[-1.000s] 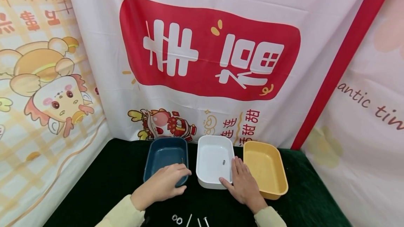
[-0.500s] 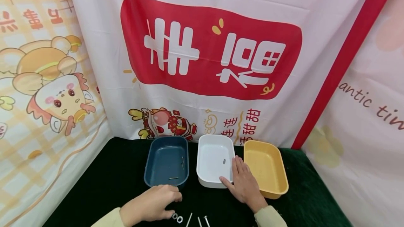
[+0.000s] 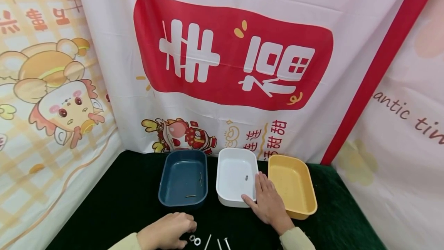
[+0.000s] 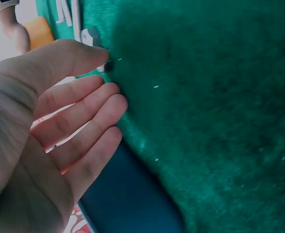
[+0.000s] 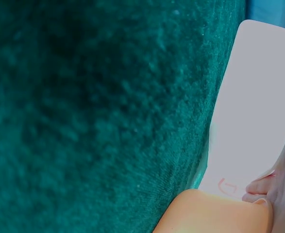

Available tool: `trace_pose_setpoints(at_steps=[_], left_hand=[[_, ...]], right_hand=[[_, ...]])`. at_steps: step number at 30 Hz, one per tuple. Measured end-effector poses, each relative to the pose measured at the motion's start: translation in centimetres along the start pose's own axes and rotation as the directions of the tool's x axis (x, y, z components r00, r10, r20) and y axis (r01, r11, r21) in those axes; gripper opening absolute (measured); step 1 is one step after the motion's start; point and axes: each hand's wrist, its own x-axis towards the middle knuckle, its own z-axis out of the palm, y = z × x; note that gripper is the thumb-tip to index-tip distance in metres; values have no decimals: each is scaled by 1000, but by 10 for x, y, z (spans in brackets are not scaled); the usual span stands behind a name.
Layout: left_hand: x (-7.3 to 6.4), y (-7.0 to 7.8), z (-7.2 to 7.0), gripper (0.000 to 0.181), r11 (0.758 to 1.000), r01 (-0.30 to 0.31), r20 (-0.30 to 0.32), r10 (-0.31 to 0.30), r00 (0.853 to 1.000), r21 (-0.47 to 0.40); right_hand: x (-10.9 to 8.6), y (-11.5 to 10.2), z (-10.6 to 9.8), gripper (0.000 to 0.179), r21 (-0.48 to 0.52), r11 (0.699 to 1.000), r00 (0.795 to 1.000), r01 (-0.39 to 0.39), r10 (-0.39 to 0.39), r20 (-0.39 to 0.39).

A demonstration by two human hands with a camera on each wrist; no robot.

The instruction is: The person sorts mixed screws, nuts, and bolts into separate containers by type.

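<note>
My left hand (image 3: 168,231) hovers low over the green cloth in front of the blue bin. Its fingers are loosely bent, and the left wrist view shows nothing in the palm (image 4: 40,170). Two hex nuts (image 3: 197,241) lie just right of its fingertips, the nearer one partly behind the thumb in the left wrist view. Beside them lie two thin rods (image 3: 207,242) and a headed bolt (image 3: 227,244). With fingers straight, my right hand (image 3: 268,203) rests against the right rim of the white bin (image 3: 233,202), which holds one small metal piece (image 3: 246,178).
The blue bin (image 3: 166,176), at left, holds several thin metal pins (image 3: 190,196). A yellow bin (image 3: 308,180) stands right of the white one. Behind the bins hangs a printed white curtain (image 3: 222,119). Dark green cloth (image 3: 114,200) covers the table.
My left hand has drawn back from over the blue bin toward the nuts, and the pins in that bin have come into sight. My right hand has stayed at the white bin.
</note>
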Motion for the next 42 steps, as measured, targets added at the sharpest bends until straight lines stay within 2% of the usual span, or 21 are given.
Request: trace_pose_setpoints(at_steps=[4,9,17,24,34,42], left_hand=[[3,-2,5,20,1000,-12,-2,12,1000,-11],[7,-4,9,18,999,-40,-26,40,999,18],[12,-7,13,16,999,-37,-33,37,999,3],[14,-8,14,15,998,-55,-28,54,998,-18],[16,-3,11,17,998,-56,-27,56,998,12],[20,3,2,21,997,-65,-38,67,997,41]], right_hand=[[0,0,0,106,-15,1000,1000,3,-3,6],[0,1,0,111,-18,1000,1000,2,-2,6],[0,0,0,100,5,1000,1000,1,-1,-7],[0,1,2,99,13,1000,1000,-1,1,-12],[-1,2,3,99,5,1000,1000,3,-3,-7],[-1,1,0,101,-3,1000,1000,9,-9,-7]])
